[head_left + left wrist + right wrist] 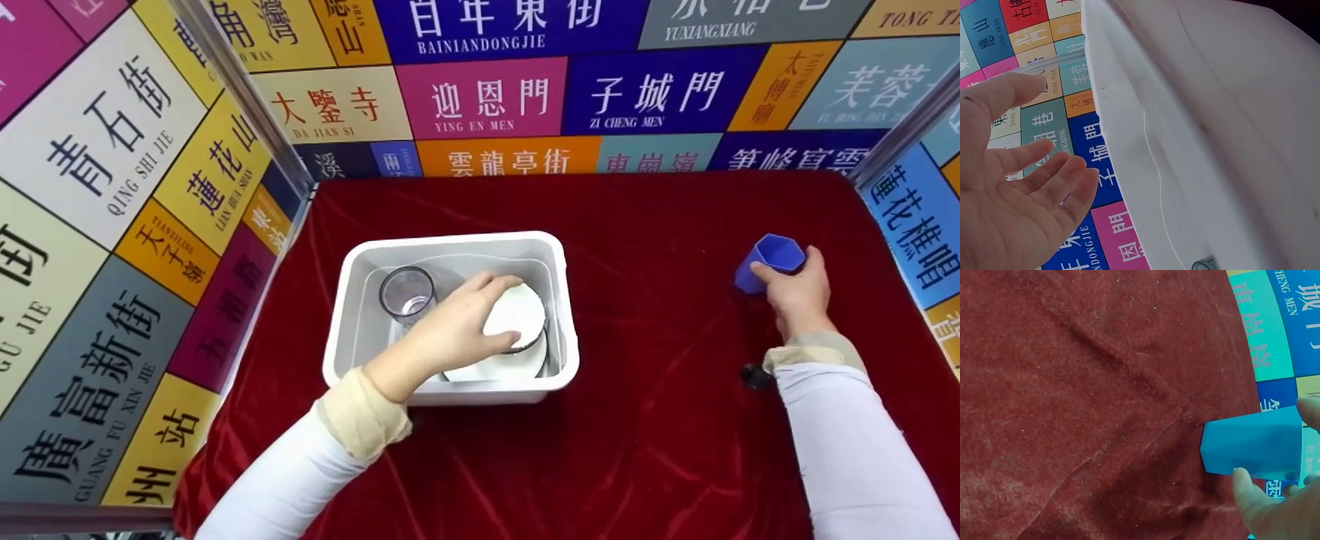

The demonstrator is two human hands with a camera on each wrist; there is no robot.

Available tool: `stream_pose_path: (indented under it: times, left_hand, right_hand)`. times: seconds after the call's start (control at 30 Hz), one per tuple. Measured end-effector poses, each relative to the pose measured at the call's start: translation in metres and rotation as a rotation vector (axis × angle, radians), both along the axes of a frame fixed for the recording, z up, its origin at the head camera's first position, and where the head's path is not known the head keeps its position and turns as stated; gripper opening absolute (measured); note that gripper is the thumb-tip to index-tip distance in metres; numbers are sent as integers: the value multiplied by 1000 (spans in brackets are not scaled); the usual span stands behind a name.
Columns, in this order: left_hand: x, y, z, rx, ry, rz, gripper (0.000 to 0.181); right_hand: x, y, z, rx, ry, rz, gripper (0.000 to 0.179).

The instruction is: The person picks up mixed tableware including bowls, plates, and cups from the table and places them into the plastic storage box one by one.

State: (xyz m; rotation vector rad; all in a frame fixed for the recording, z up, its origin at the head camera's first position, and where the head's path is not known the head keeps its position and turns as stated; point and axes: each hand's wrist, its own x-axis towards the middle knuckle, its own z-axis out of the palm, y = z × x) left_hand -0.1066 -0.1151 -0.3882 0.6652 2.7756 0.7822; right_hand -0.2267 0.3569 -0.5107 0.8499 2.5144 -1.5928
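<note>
A white rectangular basin (450,397) holds a clear glass cup (406,289), a white round dish with a dark rim (517,319) and a white plate (495,369) below it. My left hand (469,319) reaches over the basin, thumb and fingers spread across the round dish in the head view. In the left wrist view, that hand (1033,180) has loosely bent fingers with nothing between them, beside the basin wall (1145,140). At the right, my right hand (802,292) grips a blue hexagonal cup (750,274), its mouth tilted up.
Dark red velvet cloth (645,337) covers the table. Walls of colourful street-name panels (480,97) enclose the back and both sides. A small black object (756,376) shows beside the right wrist.
</note>
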Motion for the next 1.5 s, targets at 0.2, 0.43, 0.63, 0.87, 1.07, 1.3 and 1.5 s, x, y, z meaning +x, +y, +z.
stream_pose_path:
  times: [0.2, 0.43, 0.63, 0.87, 1.07, 1.3, 1.5]
  left_hand:
    - [2, -1, -3, 9, -11, 3, 68]
    - [4, -4, -5, 12, -17, 5, 68]
    - [5, -6, -5, 18, -18, 6, 69]
    - [5, -5, -6, 27, -10, 8, 68]
    - [4, -4, -7, 39, 0, 5, 67]
    - [3, -5, -7, 52, -4, 17, 66]
    - [2, -6, -7, 60, -7, 26, 66]
  right_hand:
    - [-1, 2, 3, -67, -53, 0, 94]
    - [-1, 5, -1, -17, -60, -45, 88]
    - [2, 3, -3, 30, -26, -74, 84]
    - [5, 2, -2, 31, 6, -78, 86]
    - [11, 2, -4, 29, 17, -35, 87]
    - [21, 1, -1, 45, 5, 89, 86]
    - [27, -4, 4, -1, 25, 136, 86]
